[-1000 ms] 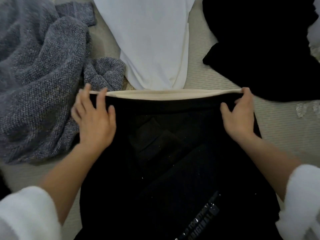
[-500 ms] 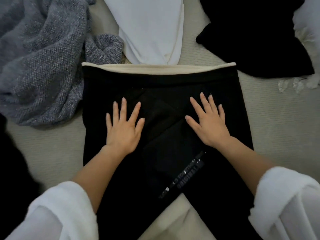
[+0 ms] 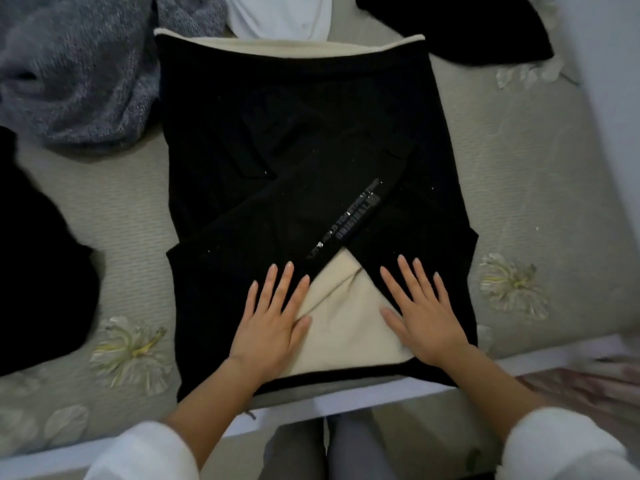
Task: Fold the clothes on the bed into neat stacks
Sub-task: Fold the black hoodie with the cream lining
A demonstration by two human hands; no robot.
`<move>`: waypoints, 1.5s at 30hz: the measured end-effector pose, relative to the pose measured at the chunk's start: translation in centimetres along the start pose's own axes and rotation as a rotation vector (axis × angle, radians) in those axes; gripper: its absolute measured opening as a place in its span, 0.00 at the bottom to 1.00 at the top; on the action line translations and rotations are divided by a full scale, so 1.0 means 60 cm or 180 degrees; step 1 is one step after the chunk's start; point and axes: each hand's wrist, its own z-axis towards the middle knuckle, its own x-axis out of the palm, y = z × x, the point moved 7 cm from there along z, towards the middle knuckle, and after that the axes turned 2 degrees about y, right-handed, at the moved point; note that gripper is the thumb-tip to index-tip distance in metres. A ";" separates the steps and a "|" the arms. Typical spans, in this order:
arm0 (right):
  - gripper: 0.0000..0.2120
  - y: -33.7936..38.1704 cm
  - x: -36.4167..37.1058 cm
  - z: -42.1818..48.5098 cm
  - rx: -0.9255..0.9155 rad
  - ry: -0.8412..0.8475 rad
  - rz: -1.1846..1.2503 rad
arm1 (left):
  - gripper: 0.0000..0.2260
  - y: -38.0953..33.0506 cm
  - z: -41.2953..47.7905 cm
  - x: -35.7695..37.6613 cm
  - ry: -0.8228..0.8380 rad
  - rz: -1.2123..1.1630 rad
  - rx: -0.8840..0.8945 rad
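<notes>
A black sweatshirt [image 3: 263, 140] with a cream lining lies flat on the bed, its two sleeves crossed over the body; one sleeve carries white lettering. Cream lining shows at the far edge and in a triangle near me. My left hand [image 3: 272, 320] lies flat with straight fingers on the near left part of the sweatshirt. My right hand [image 3: 420, 315] lies flat the same way on the near right part. Both hold nothing.
A grey knit sweater [image 3: 79, 64] is heaped at the far left, a white garment [image 3: 280, 15] at the top middle, a black garment [image 3: 460, 32] at the top right, another black garment [image 3: 31, 265] at the left. The bed edge [image 3: 346, 400] runs just below my hands.
My hands let go of the far edge of the sweatshirt, pressed flat on its middle, then slid toward me to its near end. The view has tilted down toward the bed edge.
</notes>
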 end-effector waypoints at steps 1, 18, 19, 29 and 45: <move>0.31 0.002 0.002 0.006 0.0036 0.0039 0.0023 | 0.27 0.003 0.005 0.001 0.0035 -0.0053 -0.0012; 0.37 0.040 0.003 -0.090 -0.0482 0.0462 -0.0064 | 0.43 -0.034 -0.089 0.021 0.0747 0.0920 0.0007; 0.35 0.035 -0.015 -0.085 -0.0349 0.0519 0.0276 | 0.41 -0.037 -0.087 0.013 0.0811 0.0905 -0.0052; 0.22 -0.034 -0.092 -0.164 -0.0181 0.1966 0.1021 | 0.22 -0.131 -0.177 -0.068 0.2070 -0.0966 0.0014; 0.23 -0.070 -0.269 -0.070 0.0041 0.1405 0.0437 | 0.07 0.003 -0.103 -0.229 0.2075 -0.1307 -0.0598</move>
